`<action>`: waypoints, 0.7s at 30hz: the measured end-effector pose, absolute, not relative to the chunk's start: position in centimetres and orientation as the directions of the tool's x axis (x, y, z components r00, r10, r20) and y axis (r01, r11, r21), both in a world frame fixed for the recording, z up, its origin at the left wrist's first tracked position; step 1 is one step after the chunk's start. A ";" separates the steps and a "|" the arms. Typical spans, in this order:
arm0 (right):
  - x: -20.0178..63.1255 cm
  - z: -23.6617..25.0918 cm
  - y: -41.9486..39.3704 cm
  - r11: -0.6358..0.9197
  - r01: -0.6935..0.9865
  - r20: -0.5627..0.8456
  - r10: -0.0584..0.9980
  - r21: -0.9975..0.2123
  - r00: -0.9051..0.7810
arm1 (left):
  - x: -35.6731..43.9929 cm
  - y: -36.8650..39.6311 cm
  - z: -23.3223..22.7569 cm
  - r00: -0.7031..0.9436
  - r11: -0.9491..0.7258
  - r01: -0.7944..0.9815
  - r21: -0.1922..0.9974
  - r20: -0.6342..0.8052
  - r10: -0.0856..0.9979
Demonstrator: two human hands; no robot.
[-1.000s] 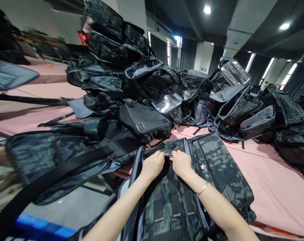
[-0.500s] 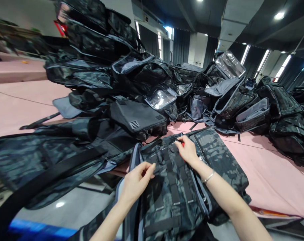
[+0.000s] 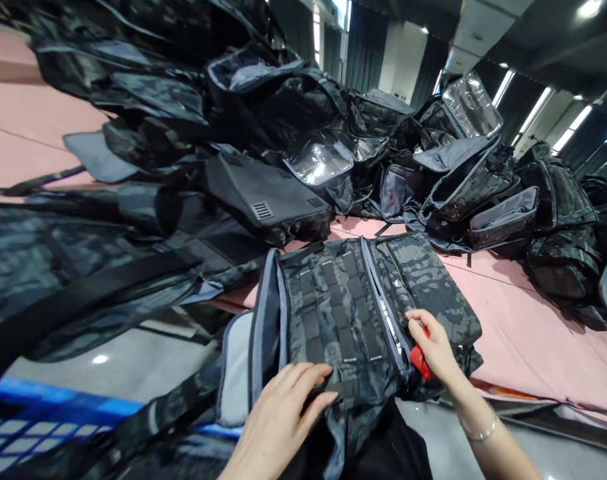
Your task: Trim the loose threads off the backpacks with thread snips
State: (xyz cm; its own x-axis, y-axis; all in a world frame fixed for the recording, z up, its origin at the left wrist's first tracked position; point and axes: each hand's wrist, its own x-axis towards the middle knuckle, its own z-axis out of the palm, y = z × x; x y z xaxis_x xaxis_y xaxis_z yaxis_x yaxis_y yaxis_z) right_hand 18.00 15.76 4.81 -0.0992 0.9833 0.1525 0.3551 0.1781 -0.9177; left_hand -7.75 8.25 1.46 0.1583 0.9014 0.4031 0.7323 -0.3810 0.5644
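In the head view, a camouflage backpack (image 3: 328,313) lies, partly unzipped, at the near edge of the pink-covered bench (image 3: 523,340). The left hand (image 3: 288,413) is at the backpack's near end, its grip parted, with a narrow gap between thumb and fingers. The right hand (image 3: 436,347) is at the backpack's right section, its grip curled around a red item (image 3: 421,360) too covered to identify. More bags (image 3: 273,193) are heaped behind; a blue basket (image 3: 48,427) stands at lower left.
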 end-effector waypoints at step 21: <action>13.3 -1.5 9.4 0.102 0.387 0.111 0.994 -0.917 0.003 | -4.9 7.3 0.7 -0.236 0.002 0.003 1.000 -0.002 0.972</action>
